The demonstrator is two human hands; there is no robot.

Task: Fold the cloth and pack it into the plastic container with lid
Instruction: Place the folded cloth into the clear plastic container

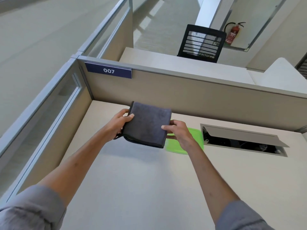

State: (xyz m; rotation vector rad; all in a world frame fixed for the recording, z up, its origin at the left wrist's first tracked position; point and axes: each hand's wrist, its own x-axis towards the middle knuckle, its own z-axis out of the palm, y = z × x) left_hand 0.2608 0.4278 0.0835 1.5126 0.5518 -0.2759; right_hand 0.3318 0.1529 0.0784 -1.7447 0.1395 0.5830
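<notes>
One folded cloth (147, 124), one green lid (196, 138), two hands, one chair (201, 43).

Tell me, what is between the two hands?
The folded dark grey cloth, pinched at its left edge by the left hand and its right edge by the right hand, in the head view.

Dark grey cloth (148, 124), folded into thick square, black edging, small loop hanging at near-left corner, being held in air, tilting slightly, above worktop (132, 180). Green plastic lid (196, 138) lying flat on worktop just right of cloth, partly hidden. Container body not showing.
</notes>
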